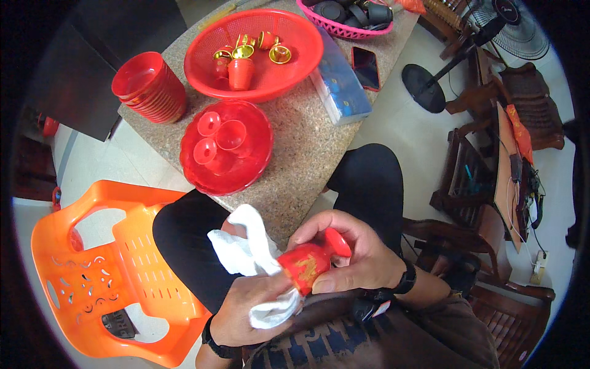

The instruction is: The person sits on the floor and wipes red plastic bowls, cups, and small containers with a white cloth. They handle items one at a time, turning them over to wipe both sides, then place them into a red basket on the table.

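My right hand (pixel 364 258) is closed around a red goblet-shaped cup (pixel 309 266) with a gold pattern, tilted so its flared foot points to the right. Against the cup's left end, my left hand (pixel 258 300) grips a white cloth (pixel 249 249) that is bunched between the fingers. Some of the left fingertips are hidden by the cloth and cup. Just beyond my knees, a red scalloped plate (pixel 256 168) on the stone-topped table (pixel 295 143) carries small red cups (pixel 230 134).
Behind the plate sits a red plastic colander (pixel 295 69) holding several red-and-gold cups (pixel 242 51). Stacked red bowls (pixel 152 92) stand to its left. A plastic-wrapped pack (pixel 343 99) and a phone (pixel 365 69) lie rightward. An orange plastic chair (pixel 115 258) is at my left.
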Demonstrator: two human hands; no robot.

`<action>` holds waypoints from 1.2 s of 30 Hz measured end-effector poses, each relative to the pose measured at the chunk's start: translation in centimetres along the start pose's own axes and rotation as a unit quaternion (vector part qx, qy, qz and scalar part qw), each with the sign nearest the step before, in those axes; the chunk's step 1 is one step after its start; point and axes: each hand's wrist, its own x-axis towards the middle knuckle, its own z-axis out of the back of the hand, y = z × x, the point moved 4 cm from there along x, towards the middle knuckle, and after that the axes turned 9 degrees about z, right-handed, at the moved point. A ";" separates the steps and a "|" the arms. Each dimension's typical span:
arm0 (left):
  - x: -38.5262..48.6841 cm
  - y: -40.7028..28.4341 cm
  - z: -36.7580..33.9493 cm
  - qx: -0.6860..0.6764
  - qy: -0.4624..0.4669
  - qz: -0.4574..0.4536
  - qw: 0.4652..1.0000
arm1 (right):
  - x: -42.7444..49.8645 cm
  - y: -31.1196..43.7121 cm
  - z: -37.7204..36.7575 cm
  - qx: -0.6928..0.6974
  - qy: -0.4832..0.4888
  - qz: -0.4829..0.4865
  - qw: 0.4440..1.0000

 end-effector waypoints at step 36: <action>-0.6 2.2 0.0 -0.230 -0.042 0.090 0.968 | 1.2 0.0 -0.5 -0.153 0.060 0.120 0.979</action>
